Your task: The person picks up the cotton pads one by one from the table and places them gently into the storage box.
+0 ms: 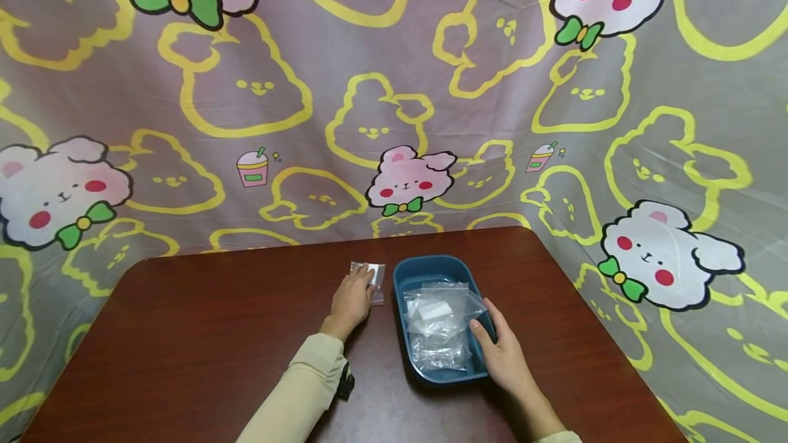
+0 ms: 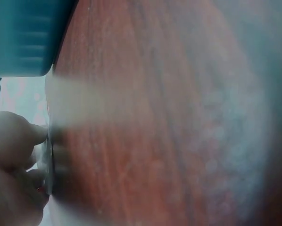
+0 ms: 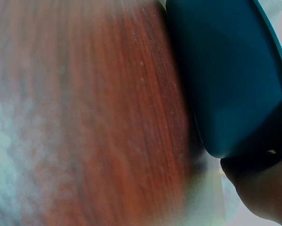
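My left hand (image 1: pixel 353 298) reaches over a small clear zip bag (image 1: pixel 377 279) with something white inside, lying flat on the table. Its fingertips rest on the bag, and the left wrist view shows them against it at table level. A blue plastic basin (image 1: pixel 399 323) stands right of that hand. With my right hand (image 1: pixel 503 354) I grip the basin's right side, thumb at the rim and fingers along the outer wall. Inside the basin lie several clear zip bags (image 1: pixel 438 333), overlapping; the upper one holds a white piece. The right wrist view shows the basin's dark outer wall (image 3: pixel 226 80).
A reddish-brown wooden table (image 1: pixel 203 340) carries the basin and the loose bag. Behind it and on both sides hangs a patterned cloth (image 1: pixel 295 183) with cartoon animals. A black strap-like item (image 1: pixel 346 383) sits at my left wrist.
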A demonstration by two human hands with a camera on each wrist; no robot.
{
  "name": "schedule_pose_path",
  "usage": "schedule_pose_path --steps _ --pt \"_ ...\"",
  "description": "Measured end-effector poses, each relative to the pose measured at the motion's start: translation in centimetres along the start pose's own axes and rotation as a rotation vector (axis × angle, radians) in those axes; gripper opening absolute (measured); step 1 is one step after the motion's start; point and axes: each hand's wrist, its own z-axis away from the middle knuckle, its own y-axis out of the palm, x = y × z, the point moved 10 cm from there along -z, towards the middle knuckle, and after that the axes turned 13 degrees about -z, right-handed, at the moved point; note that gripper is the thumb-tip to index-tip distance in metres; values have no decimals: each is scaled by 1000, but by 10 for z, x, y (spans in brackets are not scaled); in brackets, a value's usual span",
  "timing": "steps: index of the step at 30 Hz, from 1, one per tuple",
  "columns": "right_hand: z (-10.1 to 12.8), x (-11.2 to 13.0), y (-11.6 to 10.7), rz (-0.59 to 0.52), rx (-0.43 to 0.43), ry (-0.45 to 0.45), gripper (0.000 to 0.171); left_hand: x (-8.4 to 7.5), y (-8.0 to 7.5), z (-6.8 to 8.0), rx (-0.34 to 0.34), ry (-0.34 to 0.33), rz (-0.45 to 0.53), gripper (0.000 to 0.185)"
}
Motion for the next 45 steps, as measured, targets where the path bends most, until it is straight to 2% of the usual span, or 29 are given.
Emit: schedule_pose_path --steps 12,21,33,38,45 --pt "0 -1 2 -5 5 2 64 6 -5 4 -40 -46 -8 36" --pt "0 -1 2 -5 9 3 64 5 -11 8 -87 -32 -31 34" --pt "0 2 2 -8 8 -20 65 4 -17 12 -119 -48 -18 33" --pt "0 2 2 -13 12 -16 65 4 -25 16 -140 -45 -7 33" --pt "-1 0 1 -6 5 -14 65 -1 -44 22 -188 -19 9 34"
